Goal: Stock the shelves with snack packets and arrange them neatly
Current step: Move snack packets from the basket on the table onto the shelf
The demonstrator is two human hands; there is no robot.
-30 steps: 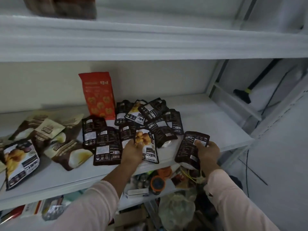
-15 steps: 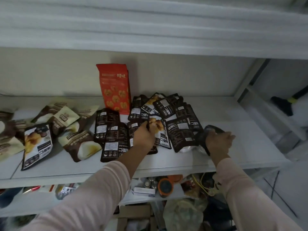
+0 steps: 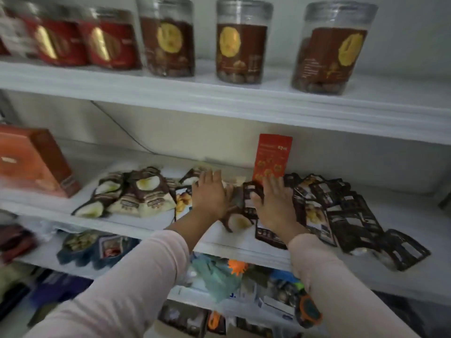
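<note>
Change: my left hand (image 3: 210, 195) and right hand (image 3: 274, 203) no longer hold anything; both grips wide, flat on snack packets (image 3: 341, 211) | Task: shelf (image 3: 146, 225) loaded, tidying likely remains.

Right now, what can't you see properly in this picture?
Head view only:
What lies under the left hand and right hand: covered by the palms.
Print on the dark packets: blurred, too small.
The orange box: cut by the left edge, smeared.
Writing on the jars: blurred.
Goods on the lower shelf: partly behind the sleeves.
</note>
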